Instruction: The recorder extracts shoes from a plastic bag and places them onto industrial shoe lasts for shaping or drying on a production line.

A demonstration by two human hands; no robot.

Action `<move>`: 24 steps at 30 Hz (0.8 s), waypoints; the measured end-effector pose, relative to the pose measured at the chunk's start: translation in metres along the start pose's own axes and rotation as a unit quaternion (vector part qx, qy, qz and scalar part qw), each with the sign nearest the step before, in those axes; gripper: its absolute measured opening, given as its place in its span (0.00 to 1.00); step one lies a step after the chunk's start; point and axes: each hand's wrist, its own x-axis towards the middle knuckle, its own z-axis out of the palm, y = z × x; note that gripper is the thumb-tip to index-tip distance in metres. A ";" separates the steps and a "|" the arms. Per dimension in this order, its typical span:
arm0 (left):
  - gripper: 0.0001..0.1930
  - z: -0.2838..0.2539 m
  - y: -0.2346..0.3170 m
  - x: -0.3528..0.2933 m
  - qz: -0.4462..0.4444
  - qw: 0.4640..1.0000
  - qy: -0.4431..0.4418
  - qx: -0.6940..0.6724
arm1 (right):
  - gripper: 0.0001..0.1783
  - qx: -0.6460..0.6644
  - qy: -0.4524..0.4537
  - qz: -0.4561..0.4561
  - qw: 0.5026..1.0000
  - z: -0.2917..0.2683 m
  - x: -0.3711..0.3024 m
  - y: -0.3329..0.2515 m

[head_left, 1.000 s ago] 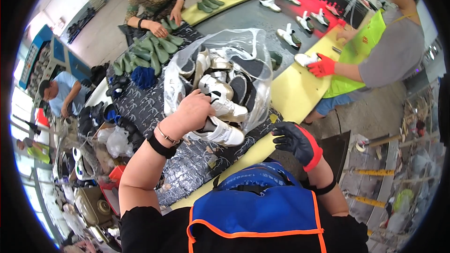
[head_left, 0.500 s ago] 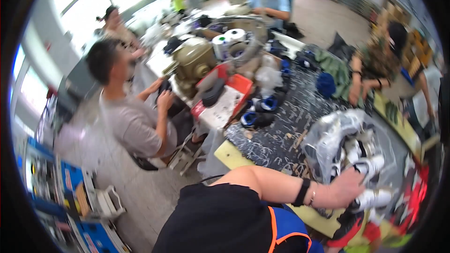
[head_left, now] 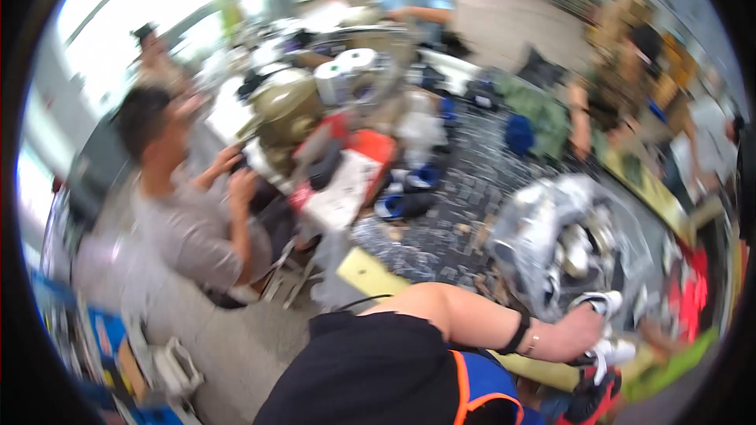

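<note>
My left hand (head_left: 579,334), with a black band and a bracelet at the wrist, reaches across to the right. Its fingers are closed on a pair of white shoes; one white shoe (head_left: 605,301) sticks out above the hand and the other white shoe (head_left: 616,349) below it. Blur hides the exact grip. Just beyond lies a big clear plastic bag (head_left: 516,224) on the table, with more white shoes (head_left: 577,252) inside. Red and black pieces (head_left: 592,397) are beneath the hand. I cannot make out my right hand in the picture.
The dark worktop (head_left: 472,197) is strewn with scraps. Black-and-blue shoes (head_left: 403,205) and a red-and-white box (head_left: 346,189) stand to the left. A seated person (head_left: 189,220) works at far left; another person (head_left: 622,83) leans in at the far right. Blurred bright green material (head_left: 681,366) is at right.
The view has swung, so the surroundings have shifted left. My left hand has drawn the white shoes away from the plastic bag, toward me. Bright green material has come up at the lower right.
</note>
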 end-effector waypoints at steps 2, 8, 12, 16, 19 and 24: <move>0.09 -0.022 0.020 -0.001 -0.015 0.997 -0.070 -0.001 | 0.16 -0.139 0.064 0.043 0.987 -0.062 -0.049 -0.002; 0.10 0.007 0.047 0.025 -0.002 0.935 -0.355 -0.007 | 0.52 -0.255 -0.016 0.191 0.948 -0.076 -0.081 -0.063; 0.15 0.045 0.096 0.006 0.185 0.891 -0.415 0.001 | 0.52 -0.221 0.116 0.376 0.892 -0.069 -0.145 -0.063; 0.14 0.072 0.155 -0.023 0.320 0.790 -0.523 -0.021 | 0.50 -0.281 0.117 0.505 0.808 -0.073 -0.200 -0.073; 0.13 0.085 0.180 -0.051 0.389 0.737 -0.551 -0.036 | 0.44 -0.336 0.199 0.542 0.744 -0.060 -0.250 -0.064; 0.13 0.105 0.186 -0.079 0.522 0.718 -0.430 -0.163 | 0.33 0.124 0.449 0.578 0.670 -0.087 -0.348 -0.118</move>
